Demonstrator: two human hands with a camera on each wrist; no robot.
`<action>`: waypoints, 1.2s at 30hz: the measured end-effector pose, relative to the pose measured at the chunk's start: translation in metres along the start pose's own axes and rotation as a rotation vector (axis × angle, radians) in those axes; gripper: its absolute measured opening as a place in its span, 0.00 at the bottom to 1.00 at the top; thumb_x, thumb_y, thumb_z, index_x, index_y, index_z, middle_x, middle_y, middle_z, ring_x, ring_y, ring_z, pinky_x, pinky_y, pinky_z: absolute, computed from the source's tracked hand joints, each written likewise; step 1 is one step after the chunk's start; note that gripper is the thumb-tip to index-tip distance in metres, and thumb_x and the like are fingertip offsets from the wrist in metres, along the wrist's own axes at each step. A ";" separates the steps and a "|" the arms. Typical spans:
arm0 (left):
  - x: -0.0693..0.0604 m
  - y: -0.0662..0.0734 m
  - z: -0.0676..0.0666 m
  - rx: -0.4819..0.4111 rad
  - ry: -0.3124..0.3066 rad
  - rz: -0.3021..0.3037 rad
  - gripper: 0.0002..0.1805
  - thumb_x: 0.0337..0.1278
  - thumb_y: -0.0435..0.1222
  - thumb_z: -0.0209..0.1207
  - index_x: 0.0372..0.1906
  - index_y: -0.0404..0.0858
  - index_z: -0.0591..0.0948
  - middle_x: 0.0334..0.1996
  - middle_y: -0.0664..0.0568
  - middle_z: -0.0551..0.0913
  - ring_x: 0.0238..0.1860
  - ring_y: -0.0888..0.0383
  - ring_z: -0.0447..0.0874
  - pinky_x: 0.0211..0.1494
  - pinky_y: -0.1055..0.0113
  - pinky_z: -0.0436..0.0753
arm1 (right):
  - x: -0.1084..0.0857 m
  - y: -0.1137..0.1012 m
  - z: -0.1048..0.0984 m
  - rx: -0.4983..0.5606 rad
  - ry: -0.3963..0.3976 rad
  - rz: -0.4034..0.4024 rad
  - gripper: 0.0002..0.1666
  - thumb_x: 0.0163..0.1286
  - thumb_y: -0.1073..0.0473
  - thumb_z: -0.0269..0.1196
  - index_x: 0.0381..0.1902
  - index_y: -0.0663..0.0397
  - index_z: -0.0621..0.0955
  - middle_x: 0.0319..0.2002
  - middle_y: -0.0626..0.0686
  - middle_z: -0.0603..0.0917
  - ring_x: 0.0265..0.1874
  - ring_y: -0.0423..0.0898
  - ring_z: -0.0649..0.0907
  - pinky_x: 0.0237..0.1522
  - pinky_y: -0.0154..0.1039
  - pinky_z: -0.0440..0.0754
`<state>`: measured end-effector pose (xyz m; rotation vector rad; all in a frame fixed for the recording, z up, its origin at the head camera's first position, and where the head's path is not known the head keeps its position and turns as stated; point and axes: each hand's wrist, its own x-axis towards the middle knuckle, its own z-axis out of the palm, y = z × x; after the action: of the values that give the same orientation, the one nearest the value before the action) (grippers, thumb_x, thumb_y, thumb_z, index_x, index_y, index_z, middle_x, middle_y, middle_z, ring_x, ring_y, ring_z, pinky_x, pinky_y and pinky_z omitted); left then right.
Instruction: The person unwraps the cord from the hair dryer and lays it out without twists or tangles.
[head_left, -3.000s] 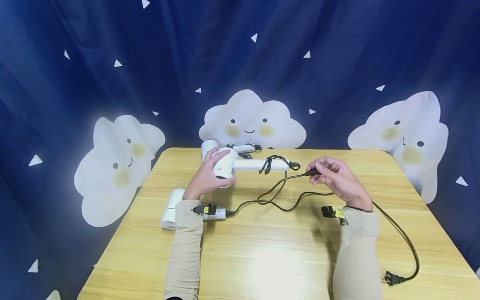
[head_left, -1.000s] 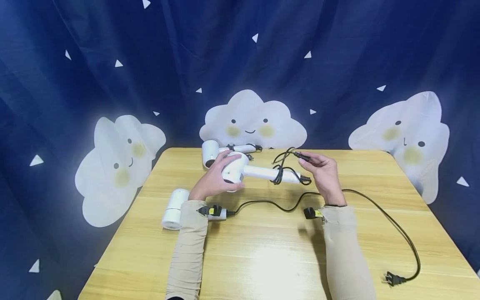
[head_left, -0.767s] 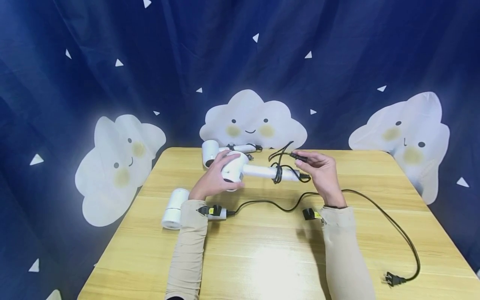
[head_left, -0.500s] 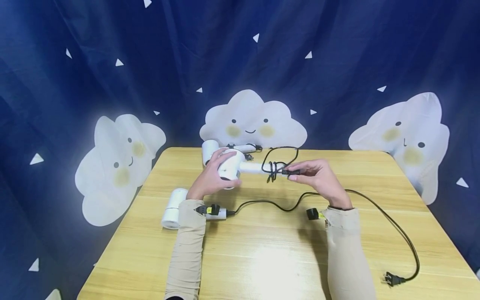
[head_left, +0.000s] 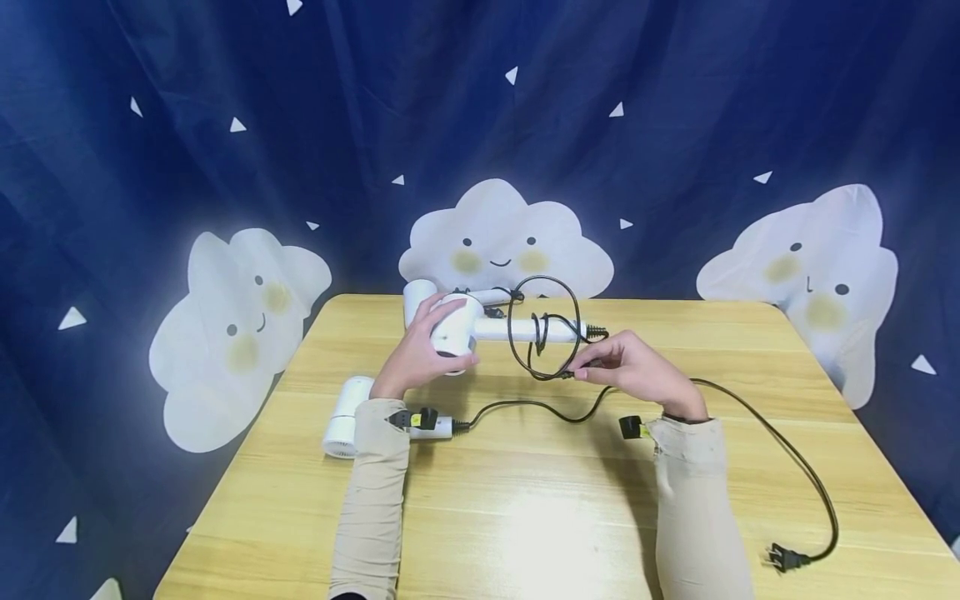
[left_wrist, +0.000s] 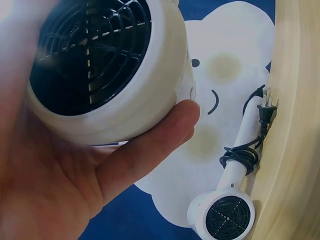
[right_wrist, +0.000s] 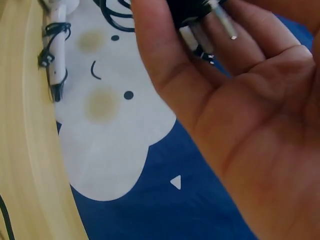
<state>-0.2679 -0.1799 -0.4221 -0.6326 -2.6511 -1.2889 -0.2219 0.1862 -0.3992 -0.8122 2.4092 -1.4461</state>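
My left hand grips the round head of a white hair dryer, holding it above the table with its handle pointing right. In the left wrist view, my thumb lies along the dryer head, below its black grille. Turns of black cord wrap the handle, and a wider loop stands loosely around it. My right hand, just below the handle's end, pinches the cord's black plug; its metal prongs show between the fingers in the right wrist view.
A second white hair dryer lies at the table's left, partly behind my left sleeve. Its cord runs right to a plug near the front. A third dryer, cord wrapped, lies at the back edge. A patterned curtain hangs behind.
My right hand has carried the plug left, up over the handle and down to its near side. The long hanging cord is now a loop around the handle. My left hand keeps its grip.
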 end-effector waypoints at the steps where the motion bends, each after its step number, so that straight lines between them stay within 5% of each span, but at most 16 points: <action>1: 0.000 0.000 0.000 -0.001 0.002 0.001 0.51 0.37 0.50 0.80 0.74 0.61 0.72 0.82 0.52 0.55 0.74 0.42 0.66 0.68 0.40 0.73 | 0.000 0.001 0.000 -0.007 0.000 0.005 0.08 0.70 0.64 0.67 0.45 0.56 0.90 0.46 0.56 0.92 0.45 0.45 0.89 0.49 0.33 0.85; 8: -0.001 0.002 -0.002 -0.002 0.016 0.005 0.51 0.38 0.49 0.80 0.74 0.62 0.71 0.82 0.54 0.55 0.73 0.43 0.67 0.66 0.42 0.75 | 0.001 0.009 -0.002 -0.049 0.014 -0.025 0.09 0.68 0.72 0.65 0.43 0.63 0.89 0.48 0.61 0.90 0.47 0.40 0.88 0.51 0.30 0.84; 22: -0.002 0.004 -0.005 -0.022 0.044 0.002 0.50 0.37 0.49 0.80 0.73 0.61 0.72 0.82 0.52 0.56 0.75 0.42 0.65 0.67 0.41 0.73 | 0.001 0.011 -0.007 -0.107 0.214 0.205 0.15 0.69 0.66 0.67 0.52 0.66 0.87 0.46 0.65 0.90 0.37 0.41 0.87 0.39 0.32 0.84; 36: -0.001 0.002 -0.003 -0.032 0.052 0.008 0.50 0.36 0.51 0.81 0.73 0.62 0.73 0.82 0.54 0.56 0.74 0.42 0.65 0.66 0.41 0.73 | 0.000 0.014 -0.008 -0.077 0.291 0.252 0.17 0.67 0.65 0.69 0.53 0.66 0.86 0.47 0.67 0.89 0.34 0.38 0.85 0.35 0.32 0.82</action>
<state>-0.2659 -0.1817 -0.4189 -0.6055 -2.5886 -1.3299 -0.2306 0.1972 -0.4071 -0.3099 2.6743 -1.4634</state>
